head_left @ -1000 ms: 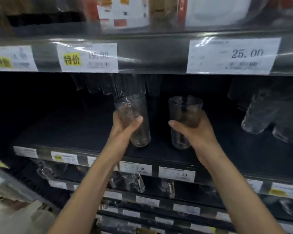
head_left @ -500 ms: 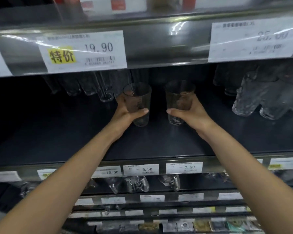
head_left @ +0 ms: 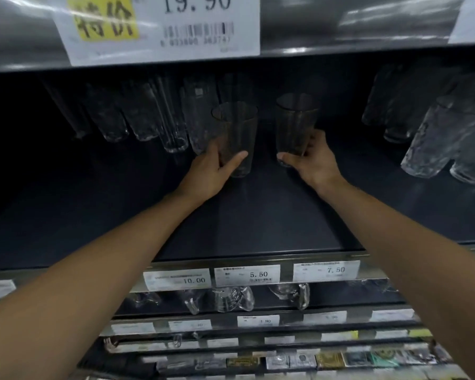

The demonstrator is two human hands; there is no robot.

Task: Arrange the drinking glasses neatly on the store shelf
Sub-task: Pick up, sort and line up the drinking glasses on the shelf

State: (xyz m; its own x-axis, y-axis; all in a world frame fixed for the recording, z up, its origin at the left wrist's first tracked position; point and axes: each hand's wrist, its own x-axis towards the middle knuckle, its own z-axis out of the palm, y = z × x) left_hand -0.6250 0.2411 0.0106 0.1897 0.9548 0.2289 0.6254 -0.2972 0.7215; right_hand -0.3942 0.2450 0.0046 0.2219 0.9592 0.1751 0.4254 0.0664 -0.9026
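My left hand (head_left: 209, 171) curled round 1 smoky glass (head_left: 235, 133), my right hand (head_left: 313, 160) gripping a 2nd glass (head_left: 295, 124) just beside it, both upright mid-way along the dark shelf (head_left: 258, 215), clear tumblers (head_left: 148, 116) behind at left

A white price tag (head_left: 162, 26) reading 19.90, with a yellow patch, hangs far up. Nearer, small labels (head_left: 248, 275) read 10.00, 5.50, 7.50. Handled mugs (head_left: 232, 298) stand below them; small packets (head_left: 327, 360) lowest.
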